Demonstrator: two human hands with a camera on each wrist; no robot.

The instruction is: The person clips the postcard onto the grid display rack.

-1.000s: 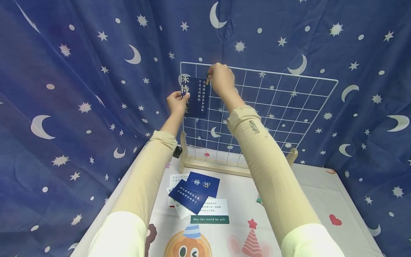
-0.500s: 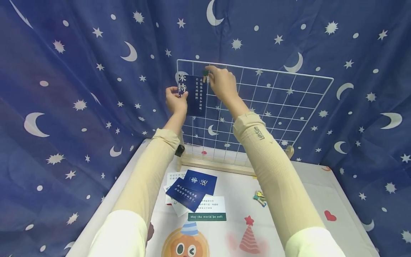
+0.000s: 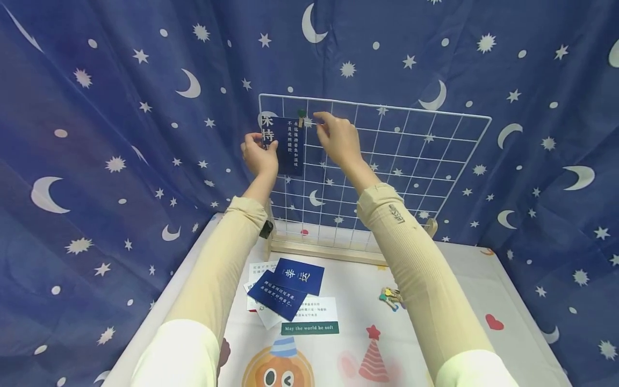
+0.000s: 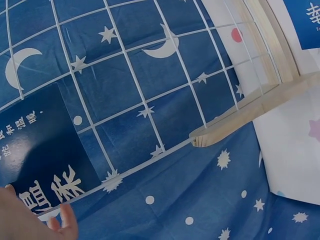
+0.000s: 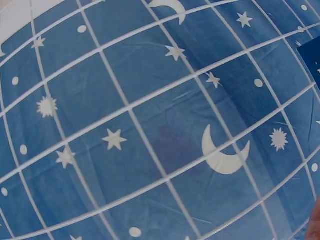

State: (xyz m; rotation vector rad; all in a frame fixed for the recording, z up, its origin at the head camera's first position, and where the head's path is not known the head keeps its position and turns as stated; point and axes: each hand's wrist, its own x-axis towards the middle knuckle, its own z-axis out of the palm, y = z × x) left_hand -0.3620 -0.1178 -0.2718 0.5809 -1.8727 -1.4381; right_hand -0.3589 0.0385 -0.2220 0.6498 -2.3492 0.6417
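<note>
A dark blue card (image 3: 289,148) with white characters hangs at the upper left of a white wire grid (image 3: 377,161). A small wooden clothespin (image 3: 301,117) with a green top sits on the card's upper right corner. My left hand (image 3: 261,156) is at the card's left edge, thumb in front of it and fingers spread around the outer side; the left wrist view shows its fingertips (image 4: 68,217) beside the frame wire. To the right of the clothespin, my right hand (image 3: 340,141) hovers before the grid, thumb and index finger apart with nothing between them.
Wooden feet and a base bar (image 3: 329,252) hold the grid upright. In front lie overlapping blue cards (image 3: 302,275) and white cards (image 3: 314,309). Several coloured clothespins (image 3: 390,296) lie right of them. A starry blue curtain (image 3: 121,107) surrounds the table (image 3: 358,290).
My right hand has let go of the green-topped clothespin and drawn back to the right; the clothespin stays on the card. My left fingers have loosened at the card's left edge.
</note>
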